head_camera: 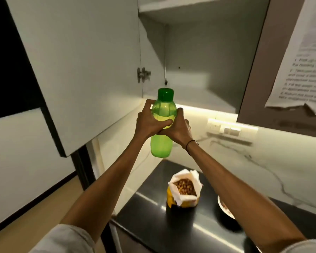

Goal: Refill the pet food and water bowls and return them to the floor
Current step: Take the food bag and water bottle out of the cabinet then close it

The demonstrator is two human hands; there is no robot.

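A translucent green bottle [161,145] with a dark green screw cap [165,94] is held upright in the air in front of the open wall cabinet. My left hand [150,123] grips its middle from the left, thumb across the front. My right hand [179,127] grips the same middle from the right. Below, on the dark counter [146,212], stands an open yellow bag of pet kibble [184,190]. To its right a bowl [224,207] holding some kibble shows only partly behind my right forearm.
The open cabinet door [77,70] hangs at the left. The cabinet's lower shelf [199,99] sits behind the bottle. A printed paper sheet [303,61] is stuck to the right cabinet. Wall switches [226,128] sit on the marble backsplash.
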